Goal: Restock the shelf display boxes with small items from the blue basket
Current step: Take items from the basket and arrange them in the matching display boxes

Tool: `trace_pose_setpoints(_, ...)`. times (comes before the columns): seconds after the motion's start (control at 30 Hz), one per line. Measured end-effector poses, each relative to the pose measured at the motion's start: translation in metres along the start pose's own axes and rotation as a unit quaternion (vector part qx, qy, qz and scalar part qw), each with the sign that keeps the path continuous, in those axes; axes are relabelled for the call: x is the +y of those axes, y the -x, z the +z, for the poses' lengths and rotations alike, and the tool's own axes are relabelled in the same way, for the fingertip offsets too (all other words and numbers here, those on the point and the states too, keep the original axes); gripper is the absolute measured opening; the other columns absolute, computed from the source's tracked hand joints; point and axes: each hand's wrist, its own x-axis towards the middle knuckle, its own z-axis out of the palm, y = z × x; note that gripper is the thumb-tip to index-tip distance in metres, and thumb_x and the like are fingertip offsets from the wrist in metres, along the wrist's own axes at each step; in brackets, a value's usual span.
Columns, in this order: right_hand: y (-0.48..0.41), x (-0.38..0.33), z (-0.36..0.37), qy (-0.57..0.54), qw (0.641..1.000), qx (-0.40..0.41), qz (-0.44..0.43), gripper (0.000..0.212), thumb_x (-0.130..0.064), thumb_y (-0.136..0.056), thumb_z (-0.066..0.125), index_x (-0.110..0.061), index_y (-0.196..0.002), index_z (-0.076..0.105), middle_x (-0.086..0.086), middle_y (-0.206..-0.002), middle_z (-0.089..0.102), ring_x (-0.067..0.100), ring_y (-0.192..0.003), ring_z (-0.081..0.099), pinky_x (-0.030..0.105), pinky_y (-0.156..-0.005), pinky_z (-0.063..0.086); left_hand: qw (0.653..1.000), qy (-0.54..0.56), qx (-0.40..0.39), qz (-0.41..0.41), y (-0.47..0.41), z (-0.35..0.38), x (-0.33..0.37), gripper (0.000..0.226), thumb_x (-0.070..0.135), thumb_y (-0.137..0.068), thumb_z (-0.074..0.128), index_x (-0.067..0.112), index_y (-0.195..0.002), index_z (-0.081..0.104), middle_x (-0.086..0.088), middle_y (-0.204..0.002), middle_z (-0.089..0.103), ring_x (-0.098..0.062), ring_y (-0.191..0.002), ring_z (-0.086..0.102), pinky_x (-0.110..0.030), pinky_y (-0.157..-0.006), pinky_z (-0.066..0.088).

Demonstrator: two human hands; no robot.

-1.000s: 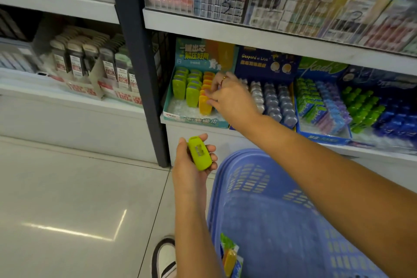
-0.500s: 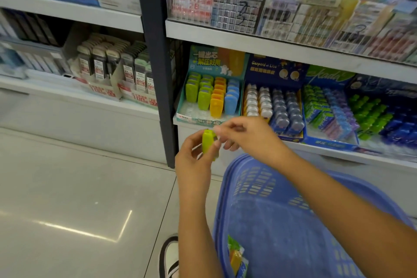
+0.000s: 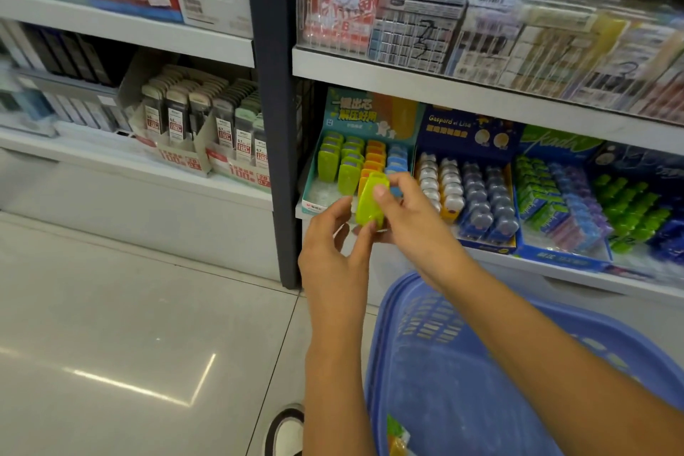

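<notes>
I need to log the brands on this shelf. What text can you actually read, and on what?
"Gaspard et Lisa": dark blue box.
"100": red tags on refill box.
"2B": red pack in the clear case.
"3": handwritten on grey packs.
Barcodes, small print: too blurred.

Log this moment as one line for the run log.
right hand: holds green item | left hand: open beside it | teal display box: front gap

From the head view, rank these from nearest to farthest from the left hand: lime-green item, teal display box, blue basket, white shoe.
1. Lime-green item, at the left hand fingertips.
2. Teal display box, just beyond on the shelf.
3. Blue basket, below right.
4. White shoe, bottom edge.
</notes>
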Motion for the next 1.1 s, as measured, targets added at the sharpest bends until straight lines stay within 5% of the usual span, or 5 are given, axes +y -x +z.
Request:
trace_pose_setpoints(0.17,-0.045,-0.017,-0.007,0.28,0.948,0.059,-0.139,0.035,-0.021,-0.096,0.049,-0.02,-0.131,0.047,0.005,-0.123,0.058,0.021,-0.109,0.057,0.032,-0.088,0.049,0.985,-0.159,-0.072,-0.01,-0.021,-0.001,-0.011,0.049,0.041,-0.091,0.058,0.022,-0.135,0.05,0.009,-0.139,0.049,-0.001,-0.13,0.038,-0.014,-0.101,0.03)
trace_pose_setpoints(0.23,-0.059,-0.026,-0.004,0.348,0.915,0.085,-0.185,0.034,-0.024,-0.088,0.062,-0.016,-0.12,0.053,0.0,-0.108,0.061,0.012,-0.094,0.056,0.025,-0.08,0.043,0.969,-0.223,-0.108,-0.002,-0.026,-0.001,-0.016,0.056,0.041,-0.091,0.058,0.017,-0.14,0.045,0.004,-0.149,0.039,-0.008,-0.143,0.021,-0.018,-0.108,0.02)
trace_pose_setpoints(0.33,-0.078,-0.038,0.005,0.4,0.886,0.053,-0.227,0.033,-0.028,-0.078,0.073,-0.014,-0.105,0.061,0.001,-0.091,0.063,0.014,-0.079,0.053,0.03,-0.072,0.044,0.953,-0.273,-0.129,0.001,-0.026,-0.001,-0.021,0.061,0.035,-0.092,0.058,0.013,-0.144,0.036,0.001,-0.153,0.03,-0.012,-0.146,0.009,-0.021,-0.114,0.012)
trace_pose_setpoints(0.47,-0.101,-0.037,0.018,0.487,0.839,-0.022,-0.242,0.038,-0.029,-0.079,0.072,-0.013,-0.113,0.065,0.007,-0.11,0.067,0.022,-0.1,0.059,0.026,-0.08,0.042,0.951,-0.279,-0.132,0.01,-0.026,-0.002,-0.026,0.061,0.032,-0.093,0.056,0.015,-0.146,0.033,0.0,-0.154,0.029,-0.012,-0.146,0.007,-0.025,-0.116,0.012)
trace_pose_setpoints(1.1,-0.114,-0.001,0.027,0.456,0.858,0.024,-0.235,0.034,-0.033,-0.08,0.071,-0.008,-0.104,0.069,0.013,-0.105,0.065,0.028,-0.096,0.059,0.035,-0.082,0.047,0.959,-0.246,-0.14,0.023,-0.021,-0.004,-0.036,0.062,0.028,-0.095,0.054,0.022,-0.149,0.024,0.008,-0.157,0.019,-0.001,-0.145,0.002,-0.013,-0.11,0.007)
